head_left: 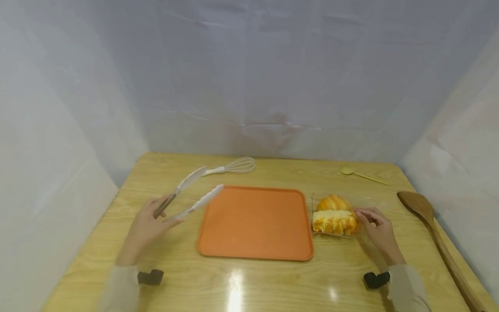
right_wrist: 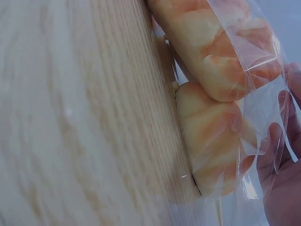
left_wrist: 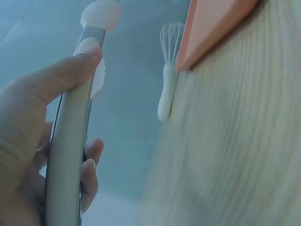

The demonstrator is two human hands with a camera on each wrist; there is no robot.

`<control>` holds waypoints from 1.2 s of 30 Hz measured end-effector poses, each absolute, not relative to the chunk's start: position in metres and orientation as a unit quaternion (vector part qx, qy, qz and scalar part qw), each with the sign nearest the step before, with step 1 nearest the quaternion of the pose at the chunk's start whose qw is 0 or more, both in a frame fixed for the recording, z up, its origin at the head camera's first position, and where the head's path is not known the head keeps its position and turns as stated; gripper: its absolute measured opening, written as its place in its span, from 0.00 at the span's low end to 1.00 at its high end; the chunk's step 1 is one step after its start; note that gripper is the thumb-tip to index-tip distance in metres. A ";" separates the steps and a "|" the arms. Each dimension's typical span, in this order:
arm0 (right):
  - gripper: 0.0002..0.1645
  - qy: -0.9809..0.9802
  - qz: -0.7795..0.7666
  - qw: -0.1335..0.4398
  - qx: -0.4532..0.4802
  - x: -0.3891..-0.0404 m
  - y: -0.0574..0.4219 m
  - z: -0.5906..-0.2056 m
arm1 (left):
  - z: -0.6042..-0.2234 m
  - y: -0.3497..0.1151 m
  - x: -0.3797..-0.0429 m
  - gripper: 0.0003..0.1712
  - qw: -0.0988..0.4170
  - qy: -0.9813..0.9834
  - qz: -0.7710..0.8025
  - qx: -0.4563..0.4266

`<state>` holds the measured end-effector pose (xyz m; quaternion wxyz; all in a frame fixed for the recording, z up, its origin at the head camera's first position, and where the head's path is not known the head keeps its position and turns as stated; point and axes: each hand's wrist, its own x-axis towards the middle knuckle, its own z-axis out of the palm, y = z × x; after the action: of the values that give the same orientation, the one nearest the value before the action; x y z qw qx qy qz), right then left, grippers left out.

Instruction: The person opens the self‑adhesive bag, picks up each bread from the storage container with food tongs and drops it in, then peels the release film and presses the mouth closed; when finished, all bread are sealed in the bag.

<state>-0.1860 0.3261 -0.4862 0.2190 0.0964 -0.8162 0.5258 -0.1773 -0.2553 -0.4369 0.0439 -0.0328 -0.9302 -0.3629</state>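
Observation:
My left hand (head_left: 142, 229) grips a pair of tongs (head_left: 206, 198) by the handles. Their white scalloped tips are spread apart and point toward the orange tray (head_left: 255, 223). In the left wrist view the thumb lies along one tong handle (left_wrist: 70, 136), the fingers curled around the far side. My right hand (head_left: 380, 234) pinches the right side of a clear plastic bag (right_wrist: 263, 101). Inside the bag are a pale roll with browned patches (head_left: 333, 223) and a rounded golden bread (head_left: 333, 203) behind it. The bag rests on the table just right of the tray.
A white whisk (head_left: 234, 167) lies behind the tray, near the tongs' tips. Toward the back right there is a small yellow spoon (head_left: 346, 170). A long wooden spoon (head_left: 421, 206) runs along the table's right edge. Pale sheeting (head_left: 249, 86) hangs behind and at both sides.

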 end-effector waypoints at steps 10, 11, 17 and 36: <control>0.10 -0.816 0.524 0.225 0.095 -0.184 0.326 -0.487 | -0.456 -0.304 -0.159 0.63 0.020 -0.916 -0.392 0.078; 0.09 -0.816 0.524 0.226 0.096 -0.184 0.326 -0.488 | -0.458 -0.307 -0.158 0.64 0.020 -0.917 -0.390 0.083; 0.10 -0.816 0.529 0.214 0.091 -0.183 0.326 -0.488 | -0.465 -0.319 -0.157 0.64 0.007 -0.923 -0.374 0.093; 0.12 -0.827 0.519 0.193 0.098 -0.182 0.326 -0.483 | -0.484 -0.309 -0.171 0.70 -0.026 -0.940 -0.310 0.143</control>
<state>-0.1823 0.3259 -0.4830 0.1932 0.0979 -0.8268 0.5191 -0.1713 -0.3094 -0.4844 -0.0259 0.1429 -0.9396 -0.3098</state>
